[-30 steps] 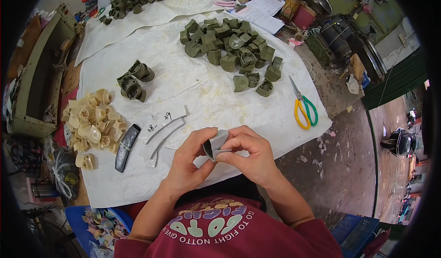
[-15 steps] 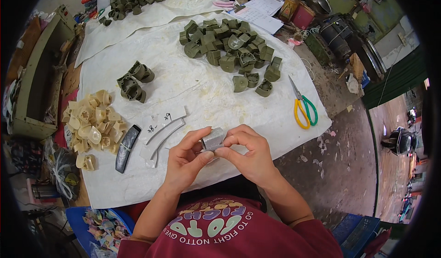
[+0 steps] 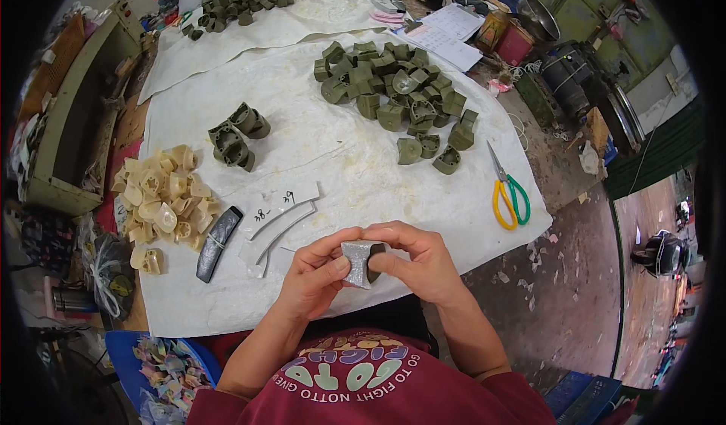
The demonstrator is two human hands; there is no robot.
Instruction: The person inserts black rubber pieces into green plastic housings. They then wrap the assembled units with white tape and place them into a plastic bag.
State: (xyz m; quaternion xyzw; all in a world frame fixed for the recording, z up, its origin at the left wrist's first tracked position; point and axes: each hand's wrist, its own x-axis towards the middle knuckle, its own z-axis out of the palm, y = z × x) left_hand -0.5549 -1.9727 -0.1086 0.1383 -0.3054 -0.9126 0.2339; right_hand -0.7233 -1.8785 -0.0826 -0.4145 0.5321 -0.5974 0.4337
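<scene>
Between both hands, near the table's front edge, is an olive shoe heel (image 3: 375, 262) with a glittery silver covering (image 3: 355, 262) over part of it. My left hand (image 3: 311, 275) grips its left side, the thumb pressed on the silver face. My right hand (image 3: 420, 265) closes round the other side, its thumb at the bare olive part. Left of my hands lie white curved templates (image 3: 281, 221) with handwriting and a banded stack of dark curved strips (image 3: 218, 245). Farther up are a few olive heels (image 3: 236, 139) standing together. The heel's underside is hidden by my fingers.
A large pile of olive heels (image 3: 378, 85) lies at the far right of the white sheet (image 3: 302, 160), with scissors (image 3: 508, 198) near its right edge. Cream heels (image 3: 162, 206) are heaped at left. A blue bin (image 3: 121, 349) of scraps stands below the table's left corner.
My hands have turned the heel, so a broad silver face and the olive side show now. My right thumb has shifted across it. The whole view has swung slightly.
</scene>
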